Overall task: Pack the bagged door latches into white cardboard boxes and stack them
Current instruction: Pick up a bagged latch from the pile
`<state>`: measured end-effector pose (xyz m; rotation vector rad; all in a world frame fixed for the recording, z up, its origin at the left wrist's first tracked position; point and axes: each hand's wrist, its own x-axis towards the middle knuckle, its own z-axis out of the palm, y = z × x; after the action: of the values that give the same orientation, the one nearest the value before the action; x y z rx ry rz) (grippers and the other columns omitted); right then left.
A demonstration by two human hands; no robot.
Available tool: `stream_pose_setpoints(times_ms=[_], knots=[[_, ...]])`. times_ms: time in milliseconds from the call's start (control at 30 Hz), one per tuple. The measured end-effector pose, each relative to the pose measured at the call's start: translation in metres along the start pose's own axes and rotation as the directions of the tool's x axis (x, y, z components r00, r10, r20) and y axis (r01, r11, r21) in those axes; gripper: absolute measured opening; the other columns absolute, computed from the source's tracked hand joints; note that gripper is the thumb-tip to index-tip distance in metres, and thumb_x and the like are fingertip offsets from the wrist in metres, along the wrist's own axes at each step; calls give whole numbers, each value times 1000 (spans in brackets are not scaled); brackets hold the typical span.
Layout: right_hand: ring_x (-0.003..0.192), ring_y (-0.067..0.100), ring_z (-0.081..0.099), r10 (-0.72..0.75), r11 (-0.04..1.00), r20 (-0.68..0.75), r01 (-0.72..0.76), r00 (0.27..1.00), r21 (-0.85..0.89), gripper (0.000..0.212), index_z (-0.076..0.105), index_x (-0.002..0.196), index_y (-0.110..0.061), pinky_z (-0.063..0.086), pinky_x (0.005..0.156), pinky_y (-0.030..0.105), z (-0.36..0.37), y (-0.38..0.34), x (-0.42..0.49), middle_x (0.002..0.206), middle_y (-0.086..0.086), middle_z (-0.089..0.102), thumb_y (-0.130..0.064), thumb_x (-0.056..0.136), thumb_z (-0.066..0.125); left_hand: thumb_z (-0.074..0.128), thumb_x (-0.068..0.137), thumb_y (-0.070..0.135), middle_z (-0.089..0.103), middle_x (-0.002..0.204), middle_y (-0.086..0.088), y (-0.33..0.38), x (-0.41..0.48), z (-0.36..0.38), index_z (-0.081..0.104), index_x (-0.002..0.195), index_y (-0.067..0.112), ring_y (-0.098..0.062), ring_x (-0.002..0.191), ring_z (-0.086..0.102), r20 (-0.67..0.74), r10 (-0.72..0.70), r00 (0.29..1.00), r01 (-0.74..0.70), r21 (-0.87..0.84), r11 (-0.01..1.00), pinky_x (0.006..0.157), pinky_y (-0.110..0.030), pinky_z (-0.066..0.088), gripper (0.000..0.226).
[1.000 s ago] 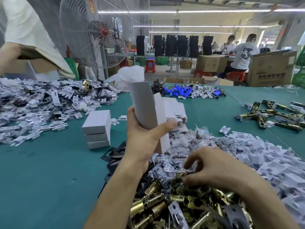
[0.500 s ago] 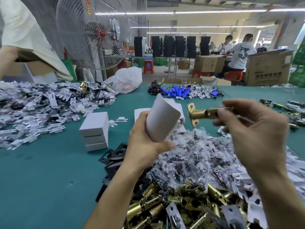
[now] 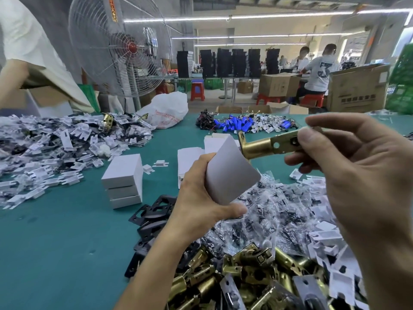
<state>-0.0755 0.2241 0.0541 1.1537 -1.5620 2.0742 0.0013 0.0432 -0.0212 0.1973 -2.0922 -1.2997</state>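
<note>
- Left hand [image 3: 201, 198] raised over the near-centre of the table, fingers and thumb curled round a white cardboard box [image 3: 230, 173]; thumb presses its lower edge.
- Box is tilted, one corner pointing up and far, blank face toward the camera.
- Right hand [image 3: 357, 175] is up at the right and pinches one end of a brass door latch [image 3: 266, 145] between thumb and fingertips; the other fingers are loosely bent.
- Latch is held roughly level, faceplate end pointing left, just beyond the box's upper right edge. Can't tell if they touch, or whether the latch is in a bag.
- Stack of three closed white boxes [image 3: 124, 180] on the green table [image 3: 55, 242], left of the left hand.
- Flat unfolded boxes [image 3: 190, 159] lie just behind the held box.
- Loose brass latches pile [image 3: 245, 271] at the near edge, under the forearms.
- Clear-bagged small parts heap [image 3: 279, 211] near right, with white card inserts [image 3: 324, 238] along its right side.
- Black metal plates [image 3: 154, 211] left of the left wrist.
- Large heap of white inserts and bags [image 3: 44, 142] far left.
- Blue parts [image 3: 232, 126] at the far centre, white plastic bag [image 3: 167, 108] to their left.
- Standing fan [image 3: 125, 45] beyond the table at far left.
</note>
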Motion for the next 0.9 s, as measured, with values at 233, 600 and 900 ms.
stream_pose_setpoints(times_ms=[233, 600, 900], knots=[[63, 16, 73, 41, 990, 98, -27, 994, -140, 23, 65, 104, -19, 55, 54, 21, 7, -2, -4, 82, -2, 75, -9, 85, 74, 98, 56, 21, 53, 121, 2, 1, -2, 2, 50, 123, 49, -26, 112, 55, -22, 36, 999, -35, 28, 999, 83, -48, 58, 87], [67, 2, 71, 240, 941, 167, -187, 956, -282, 14, 71, 87, -27, 54, 57, 16, 8, 7, -6, 75, -12, 75, -23, 75, 74, 95, 53, 31, 52, 118, 23, 6, -2, 8, 45, 124, 54, -16, 114, 52, 52, 135, 989, -144, 268, 953, 84, -46, 52, 90], [41, 6, 47, 390, 852, 313, -210, 866, -479, 7, 76, 65, -21, 37, 41, 18, -9, 14, 0, 51, -3, 65, -27, 62, 76, 84, 63, 37, 52, 112, 18, 4, -6, 13, 43, 124, 53, -13, 104, 57, 172, 19, 985, -58, 224, 973, 78, -47, 57, 75]])
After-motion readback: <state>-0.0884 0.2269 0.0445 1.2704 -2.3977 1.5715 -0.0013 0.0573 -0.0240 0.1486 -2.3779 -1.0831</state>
